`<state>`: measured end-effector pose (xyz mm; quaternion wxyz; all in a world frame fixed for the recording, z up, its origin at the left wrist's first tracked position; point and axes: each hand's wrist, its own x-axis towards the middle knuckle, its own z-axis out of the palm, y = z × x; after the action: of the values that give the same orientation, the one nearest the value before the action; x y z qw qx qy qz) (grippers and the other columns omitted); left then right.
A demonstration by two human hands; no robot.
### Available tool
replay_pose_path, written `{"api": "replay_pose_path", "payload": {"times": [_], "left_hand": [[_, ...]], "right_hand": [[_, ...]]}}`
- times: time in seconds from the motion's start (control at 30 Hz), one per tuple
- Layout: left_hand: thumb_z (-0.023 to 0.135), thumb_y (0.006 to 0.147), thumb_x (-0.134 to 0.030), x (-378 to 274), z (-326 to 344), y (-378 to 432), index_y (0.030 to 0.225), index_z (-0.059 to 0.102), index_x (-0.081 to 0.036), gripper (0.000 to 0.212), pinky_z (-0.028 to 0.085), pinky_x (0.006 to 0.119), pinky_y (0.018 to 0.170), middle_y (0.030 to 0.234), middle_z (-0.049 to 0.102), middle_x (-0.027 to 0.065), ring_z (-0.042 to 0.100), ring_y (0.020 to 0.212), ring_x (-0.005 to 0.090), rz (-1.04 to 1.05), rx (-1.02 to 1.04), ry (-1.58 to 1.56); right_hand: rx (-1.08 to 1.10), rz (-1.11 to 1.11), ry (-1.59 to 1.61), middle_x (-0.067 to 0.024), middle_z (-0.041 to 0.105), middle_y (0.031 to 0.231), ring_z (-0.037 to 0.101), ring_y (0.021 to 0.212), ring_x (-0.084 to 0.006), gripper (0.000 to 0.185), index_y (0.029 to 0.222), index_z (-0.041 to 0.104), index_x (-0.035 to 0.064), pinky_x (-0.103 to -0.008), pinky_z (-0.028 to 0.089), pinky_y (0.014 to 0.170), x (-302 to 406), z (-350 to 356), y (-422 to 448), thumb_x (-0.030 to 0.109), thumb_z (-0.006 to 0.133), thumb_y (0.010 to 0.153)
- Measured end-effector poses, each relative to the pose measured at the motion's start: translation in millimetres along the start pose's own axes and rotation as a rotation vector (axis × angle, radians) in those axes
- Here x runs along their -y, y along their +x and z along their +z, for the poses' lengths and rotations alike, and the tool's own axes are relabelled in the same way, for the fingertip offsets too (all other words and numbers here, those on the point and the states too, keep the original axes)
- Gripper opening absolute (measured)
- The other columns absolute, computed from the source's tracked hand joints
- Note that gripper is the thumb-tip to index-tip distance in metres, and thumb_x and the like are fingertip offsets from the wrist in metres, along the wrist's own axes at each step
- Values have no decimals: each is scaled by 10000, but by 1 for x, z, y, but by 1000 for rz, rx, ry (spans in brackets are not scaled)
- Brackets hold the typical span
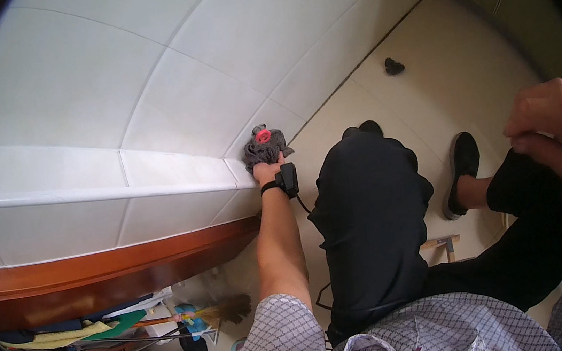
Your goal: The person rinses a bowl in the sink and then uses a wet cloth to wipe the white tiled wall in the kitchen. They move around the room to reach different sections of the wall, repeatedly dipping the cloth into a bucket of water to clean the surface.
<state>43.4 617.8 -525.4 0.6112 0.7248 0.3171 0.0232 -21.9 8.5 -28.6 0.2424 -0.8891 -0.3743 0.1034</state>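
Note:
My left hand (266, 171) grips a bunched dark grey cloth (262, 152), possibly a mop head, with a red plastic ring (263, 135) on top. The cloth touches the white tiled wall (229, 97) low down, by the end of a tiled ledge (175, 170). A black device is strapped to my left wrist. At the far right, my right hand (551, 126) is held with its fingers curled over my raised leg, and nothing shows in it.
A dark crumpled clump (394, 66) lies on the beige tiled floor (438, 82). Below the ledge runs a reddish-brown wooden edge (113, 264). A broom (229, 308) and cloths stand at the lower left. Part of a small wooden stool (442, 241) shows between my legs.

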Motion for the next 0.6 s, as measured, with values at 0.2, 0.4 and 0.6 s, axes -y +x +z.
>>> {"api": "replay_pose_path", "payload": {"times": [0.2, 0.4, 0.6], "left_hand": [[384, 1020, -321, -58, 36, -45, 1272, 612, -134, 388, 429, 531, 1026, 1367, 584, 64, 540, 1236, 290, -205, -142, -1014], [463, 1018, -188, -234, -14, -157, 1171, 602, -58, 244, 474, 446, 958, 1220, 639, 105, 626, 1041, 245, 266, -335, -855], [533, 855, 38, -377, -53, -251, 1252, 590, 40, 401, 435, 470, 1024, 1103, 621, 209, 580, 1120, 399, 1095, -865, 578]], "right_hand": [[57, -33, 12, -107, 634, 758, 641, 672, -263, 99, 827, 637, 19, -384, 491, 594, 3, -7, -8, 17, 677, 737], [-52, -139, -57, -114, 629, 734, 654, 652, -257, 77, 833, 638, 9, -364, 506, 576, 14, -10, -14, 0, 670, 764], [-101, -175, 44, -126, 621, 715, 656, 613, -244, 72, 825, 630, -4, -347, 513, 536, 14, -9, -21, -7, 672, 767]]}}
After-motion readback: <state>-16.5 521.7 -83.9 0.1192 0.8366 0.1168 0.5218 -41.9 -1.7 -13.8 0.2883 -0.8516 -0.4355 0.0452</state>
